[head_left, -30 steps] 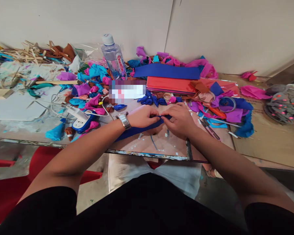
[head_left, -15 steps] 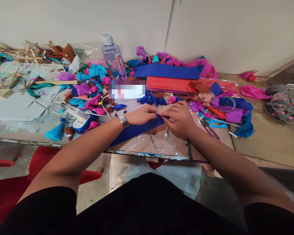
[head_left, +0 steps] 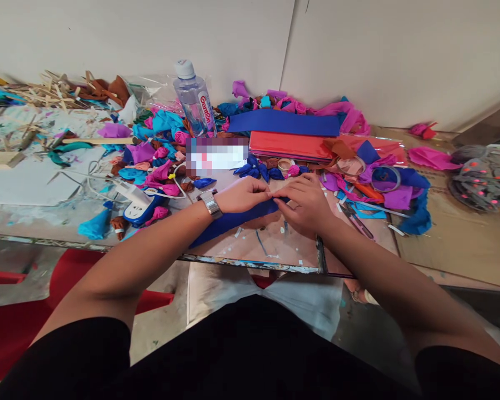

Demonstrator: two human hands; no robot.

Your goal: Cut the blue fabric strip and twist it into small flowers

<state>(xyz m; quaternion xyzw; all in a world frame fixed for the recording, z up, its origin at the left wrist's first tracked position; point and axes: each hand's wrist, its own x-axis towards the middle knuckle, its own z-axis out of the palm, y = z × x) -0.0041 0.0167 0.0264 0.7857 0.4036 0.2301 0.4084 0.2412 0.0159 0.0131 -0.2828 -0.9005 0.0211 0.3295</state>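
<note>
A strip of dark blue crepe paper (head_left: 229, 223) slants from the table's front edge up to my fingers. My left hand (head_left: 246, 194), with a metal watch (head_left: 210, 203) on its wrist, pinches the strip's upper end between thumb and forefinger. My right hand (head_left: 306, 201) grips the same end from the other side, its fingertips meeting those of the left. The bit of paper between the fingertips is mostly hidden. Just beyond my hands lie several twisted blue paper pieces (head_left: 253, 168) and a small roll of tape (head_left: 284, 164).
A water bottle (head_left: 194, 103) stands behind a blurred-out flat object (head_left: 216, 153). Red paper sheets (head_left: 289, 143) under a blue sheet (head_left: 283, 121) lie at the back. A power strip (head_left: 139, 208) with a cable is at left. A cutter (head_left: 358, 222) and paper scraps lie right.
My hands stay almost in place, still pinching the blue crepe paper. The fingertips have shifted slightly, and less of the paper shows between them. The view has moved a little.
</note>
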